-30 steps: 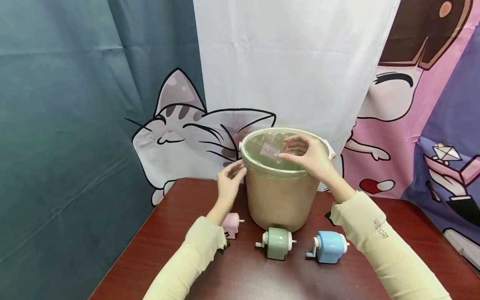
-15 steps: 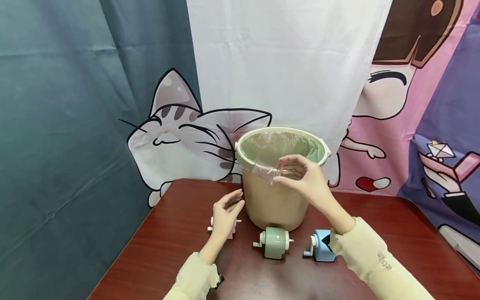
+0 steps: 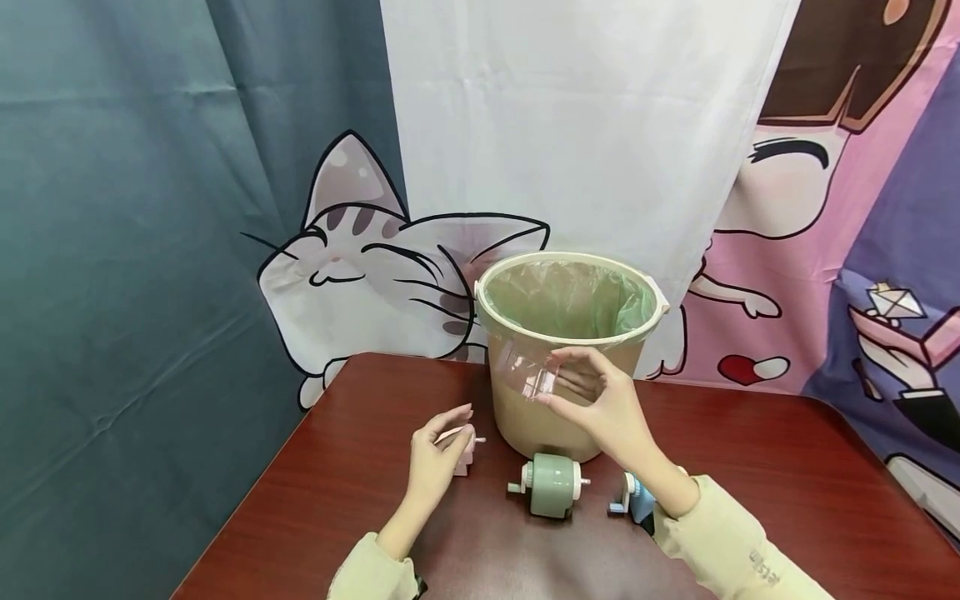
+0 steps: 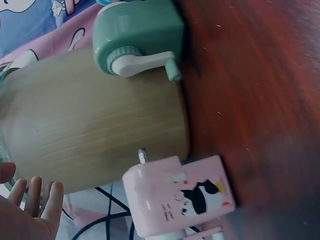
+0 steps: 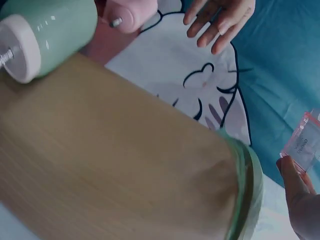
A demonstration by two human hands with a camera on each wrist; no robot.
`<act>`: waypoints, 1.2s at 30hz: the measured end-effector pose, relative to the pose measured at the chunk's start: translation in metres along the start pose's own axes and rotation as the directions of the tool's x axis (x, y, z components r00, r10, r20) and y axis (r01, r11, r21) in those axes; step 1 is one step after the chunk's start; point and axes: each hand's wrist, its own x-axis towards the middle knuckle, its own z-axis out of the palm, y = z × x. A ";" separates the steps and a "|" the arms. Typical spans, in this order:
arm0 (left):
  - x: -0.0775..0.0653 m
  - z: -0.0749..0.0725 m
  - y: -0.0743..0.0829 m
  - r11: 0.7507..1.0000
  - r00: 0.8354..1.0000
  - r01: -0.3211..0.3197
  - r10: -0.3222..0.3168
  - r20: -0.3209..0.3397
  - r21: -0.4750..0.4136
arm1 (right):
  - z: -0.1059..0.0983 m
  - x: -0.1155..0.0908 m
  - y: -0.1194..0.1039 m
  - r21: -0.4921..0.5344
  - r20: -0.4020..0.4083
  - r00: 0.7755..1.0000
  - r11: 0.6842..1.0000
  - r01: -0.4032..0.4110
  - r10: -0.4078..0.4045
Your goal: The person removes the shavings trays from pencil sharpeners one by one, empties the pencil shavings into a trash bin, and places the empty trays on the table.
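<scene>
My right hand point(image 3: 596, 400) pinches a small clear plastic box point(image 3: 527, 375) between thumb and fingers, in front of the bin. The right wrist view shows the clear box point(image 5: 302, 142) with faint printing on it. My left hand point(image 3: 435, 454) holds nothing; its fingers curve loosely over the pink pencil sharpener point(image 3: 465, 457). In the left wrist view, that hand point(image 4: 35, 210) is apart from the pink sharpener point(image 4: 165, 197), which has a black-and-white picture on its side. A green crank pencil sharpener point(image 3: 553, 487) stands between the hands. My right forearm partly hides a blue sharpener point(image 3: 639, 500).
A tan bin point(image 3: 540, 425) with a green liner bag stands behind the sharpeners on a dark red wooden table point(image 3: 300, 500). Behind the table hangs a cartoon-printed cloth point(image 3: 585, 125). The table's left edge slants toward the front.
The right hand has come out from over the bin's mouth, down and toward me, with the clear box. My left hand has dropped from beside the bin's rim to the pink sharpener.
</scene>
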 end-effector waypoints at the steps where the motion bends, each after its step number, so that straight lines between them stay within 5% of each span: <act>1: -0.001 -0.002 -0.001 1.000 1.000 -0.002 0.002 -0.003 0.003 | 0.002 -0.001 0.001 -0.009 0.005 1.000 1.000 0.003 -0.002; 10: -0.007 -0.031 -0.015 0.991 0.997 0.064 -0.058 -0.048 0.118 | 0.024 -0.021 0.021 -0.128 0.066 0.997 0.992 -0.018 0.026; 17: -0.012 -0.058 -0.022 0.979 0.991 0.110 -0.096 -0.089 0.173 | 0.045 -0.036 0.036 -0.103 0.153 0.981 0.989 -0.105 0.120; 23: -0.010 -0.069 -0.030 0.956 0.982 0.174 -0.152 -0.108 0.237 | 0.061 -0.043 0.047 -0.100 0.238 0.965 0.991 -0.089 0.111; 30: -0.006 -0.080 -0.039 0.929 0.971 0.217 -0.172 -0.166 0.301 | 0.082 -0.053 0.064 -0.048 0.341 0.925 0.986 -0.160 0.166; 36: -0.007 -0.087 -0.047 0.921 0.968 0.226 -0.177 -0.178 0.316 | 0.100 -0.062 0.079 -0.163 0.360 0.900 0.966 -0.200 0.247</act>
